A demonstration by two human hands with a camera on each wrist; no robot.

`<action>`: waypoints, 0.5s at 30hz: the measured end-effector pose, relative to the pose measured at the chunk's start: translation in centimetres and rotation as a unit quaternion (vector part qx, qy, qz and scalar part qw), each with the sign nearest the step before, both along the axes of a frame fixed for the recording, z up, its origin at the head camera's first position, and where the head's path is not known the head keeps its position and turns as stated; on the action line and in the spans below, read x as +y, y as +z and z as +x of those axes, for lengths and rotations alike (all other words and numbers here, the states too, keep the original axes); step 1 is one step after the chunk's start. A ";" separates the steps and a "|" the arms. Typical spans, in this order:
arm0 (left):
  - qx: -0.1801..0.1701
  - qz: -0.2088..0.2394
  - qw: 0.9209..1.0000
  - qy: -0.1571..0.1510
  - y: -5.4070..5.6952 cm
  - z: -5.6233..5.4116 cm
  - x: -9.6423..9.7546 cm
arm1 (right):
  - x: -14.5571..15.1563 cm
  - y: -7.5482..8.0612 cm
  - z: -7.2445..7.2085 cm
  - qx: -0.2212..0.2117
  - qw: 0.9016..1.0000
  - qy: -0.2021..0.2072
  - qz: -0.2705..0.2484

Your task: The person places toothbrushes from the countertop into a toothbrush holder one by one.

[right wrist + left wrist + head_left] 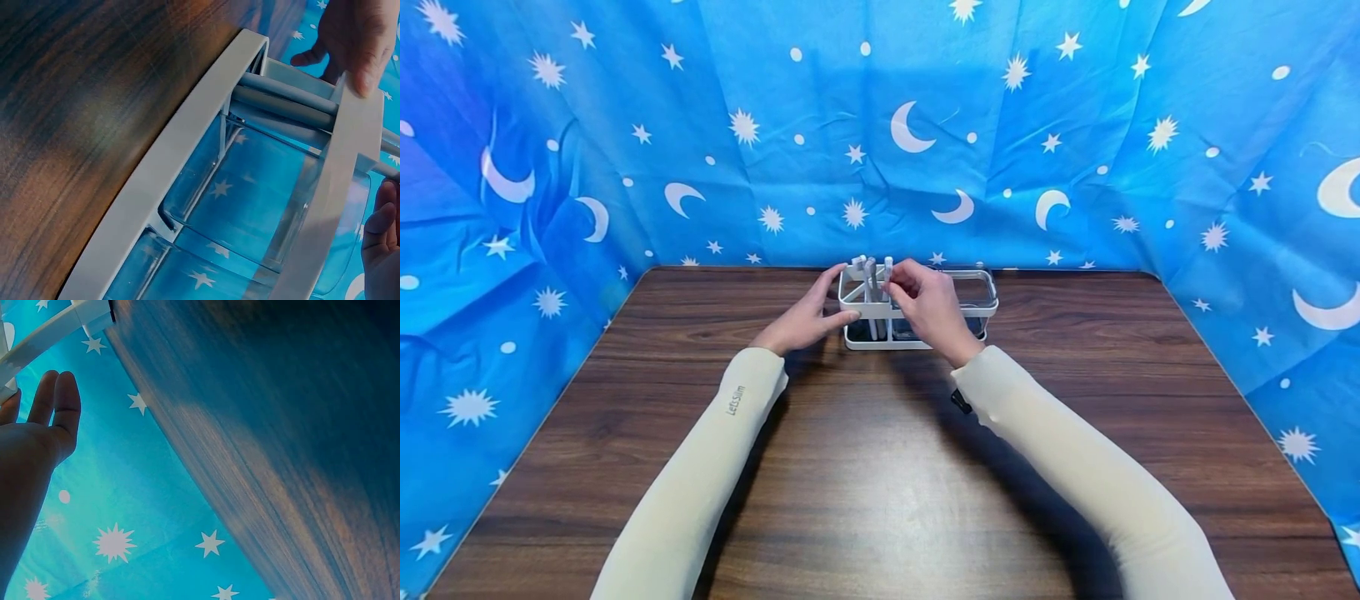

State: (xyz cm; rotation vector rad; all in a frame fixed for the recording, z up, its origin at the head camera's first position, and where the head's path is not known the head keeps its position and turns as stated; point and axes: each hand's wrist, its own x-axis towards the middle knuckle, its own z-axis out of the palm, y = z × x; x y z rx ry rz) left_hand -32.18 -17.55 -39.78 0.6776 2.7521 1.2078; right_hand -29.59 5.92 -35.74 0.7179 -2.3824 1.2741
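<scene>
A white desk organizer (917, 312) with a rail frame stands at the far side of the table. Grey markers (872, 292) with pale ends stand upright in its left section, and clear bins (250, 194) fill the other sections. My left hand (801, 321) holds the organizer's left end, thumb on the front rail and a finger at the back corner. At the top of the rightmost marker (888, 268), my right hand (931, 307) pinches with thumb and fingertips. The marker's lower part is inside the organizer, partly hidden behind the front rail.
The organizer stands on a dark wood-grain table (865, 467), close to its back edge. A blue cloth (820, 167) with white moons and stars hangs behind and along both sides. A small black object (960, 402) shows at the right sleeve cuff.
</scene>
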 end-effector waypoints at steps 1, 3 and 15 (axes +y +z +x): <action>0.000 0.002 1.000 -0.001 0.0 0.0 0.0 | 0.0 0.0 0.0 -0.003 1.000 -0.002 0.001; 0.000 0.002 1.000 -0.002 0.1 0.0 0.1 | 0.1 -0.1 0.0 -0.007 1.000 -0.004 0.000; 0.007 -0.028 0.999 0.017 0.1 0.1 -0.3 | 0.1 -0.3 0.2 -0.022 1.000 0.005 0.013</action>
